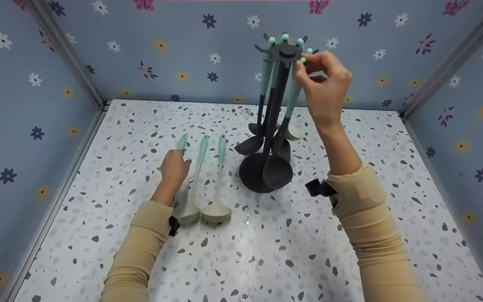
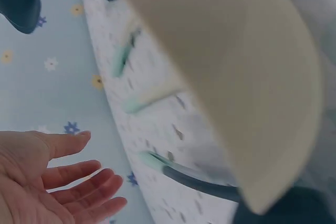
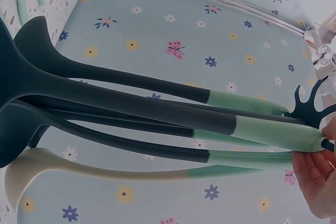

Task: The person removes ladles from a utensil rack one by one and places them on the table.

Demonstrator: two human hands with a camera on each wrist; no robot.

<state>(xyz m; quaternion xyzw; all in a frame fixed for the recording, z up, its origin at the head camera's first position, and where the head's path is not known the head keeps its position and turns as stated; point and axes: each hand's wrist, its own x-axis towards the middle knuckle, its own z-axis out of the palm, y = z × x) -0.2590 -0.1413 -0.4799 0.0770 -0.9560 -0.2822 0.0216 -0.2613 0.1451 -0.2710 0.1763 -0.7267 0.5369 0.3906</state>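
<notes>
In the head view my right hand (image 1: 325,82) is raised at the top of a black utensil rack (image 1: 281,79). Thumb and fingers pinch the mint handle end of a black ladle (image 1: 278,173) beside the rack's hooks; the right wrist view shows this handle (image 3: 281,134) close up. My left hand (image 1: 174,167) hovers at the left over a mint-handled utensil (image 1: 182,142), its fingers spread and holding nothing in the left wrist view. That utensil's shaft (image 2: 197,183) is dark; its head is partly hidden. Beside it lie two cream ladles (image 1: 188,212) (image 1: 216,212) with mint handles.
Several other mint-handled utensils hang around the rack, among them a dark one (image 1: 250,145) and a cream one (image 1: 294,133). The rack's round base (image 1: 252,178) stands on the speckled tabletop (image 1: 266,251). Blue flowered panels (image 1: 224,54) enclose the back and sides.
</notes>
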